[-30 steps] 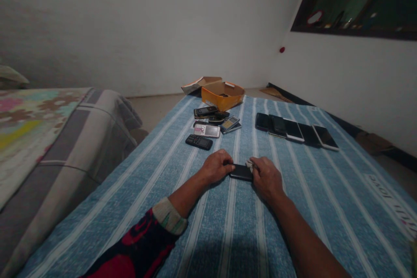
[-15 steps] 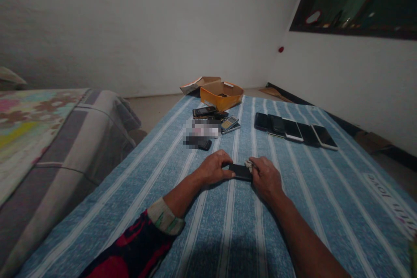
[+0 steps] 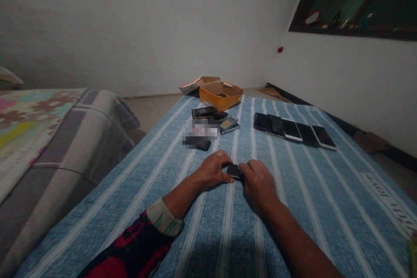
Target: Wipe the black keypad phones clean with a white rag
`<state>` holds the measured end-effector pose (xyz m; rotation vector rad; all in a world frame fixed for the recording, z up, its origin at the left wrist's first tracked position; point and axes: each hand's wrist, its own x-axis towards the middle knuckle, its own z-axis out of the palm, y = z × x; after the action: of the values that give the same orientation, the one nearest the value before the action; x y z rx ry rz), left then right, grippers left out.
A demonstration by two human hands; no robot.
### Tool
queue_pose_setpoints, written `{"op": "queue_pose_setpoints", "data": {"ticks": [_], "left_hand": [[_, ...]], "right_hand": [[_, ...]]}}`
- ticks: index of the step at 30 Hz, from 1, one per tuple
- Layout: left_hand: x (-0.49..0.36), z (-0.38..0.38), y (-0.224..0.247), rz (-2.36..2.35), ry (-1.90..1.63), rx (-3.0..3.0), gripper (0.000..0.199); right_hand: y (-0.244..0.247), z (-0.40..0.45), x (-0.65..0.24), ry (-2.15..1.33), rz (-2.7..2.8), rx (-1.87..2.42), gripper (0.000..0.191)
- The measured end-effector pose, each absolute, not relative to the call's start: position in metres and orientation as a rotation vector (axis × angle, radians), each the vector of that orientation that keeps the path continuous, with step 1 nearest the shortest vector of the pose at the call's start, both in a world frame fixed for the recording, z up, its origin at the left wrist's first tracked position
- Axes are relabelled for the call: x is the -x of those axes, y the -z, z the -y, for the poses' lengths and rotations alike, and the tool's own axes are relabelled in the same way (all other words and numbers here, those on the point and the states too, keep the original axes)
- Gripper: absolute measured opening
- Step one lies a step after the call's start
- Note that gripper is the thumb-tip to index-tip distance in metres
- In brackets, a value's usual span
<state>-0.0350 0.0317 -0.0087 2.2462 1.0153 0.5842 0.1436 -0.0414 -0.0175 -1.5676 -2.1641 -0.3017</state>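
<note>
A black phone point(image 3: 233, 171) lies on the blue striped cloth point(image 3: 213, 208) between my hands. My left hand point(image 3: 213, 169) grips its left end between thumb and fingers. Over its right part is my right hand point(image 3: 259, 182), fingers curled; the pale crumpled cloth seen earlier is hidden now, so what these fingers hold is unclear. Beyond my left hand lies a pile of phones, one of them a black phone point(image 3: 204, 111), another with a yellowish screen point(image 3: 229, 123). Part of the pile is blurred out.
An open orange box point(image 3: 220, 99) stands at the far edge with its lid behind. Several phones, including a white-edged phone point(image 3: 323, 137), form a row at the right. A bed with a grey striped cover point(image 3: 97, 126) is at the left.
My right hand has slid left along the phone and covers more of it. The pale cloth at its fingertips has gone out of sight. My left hand has stayed in place.
</note>
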Motion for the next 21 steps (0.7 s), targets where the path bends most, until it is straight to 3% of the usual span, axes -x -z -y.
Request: {"op": "queue_pose_setpoints", "data": {"ticks": [9,21], "left_hand": [[0.030,-0.023,0.003,-1.000,-0.681,-2.209,0.029],[0.026,-0.017,0.007,-1.000,-0.747,-1.922,0.035]], "right_hand": [[0.017,0.037,-0.161,0.270,2.010,1.694,0.021],[0.017,0.032,-0.179,0.247,1.766,1.721,0.023]]}}
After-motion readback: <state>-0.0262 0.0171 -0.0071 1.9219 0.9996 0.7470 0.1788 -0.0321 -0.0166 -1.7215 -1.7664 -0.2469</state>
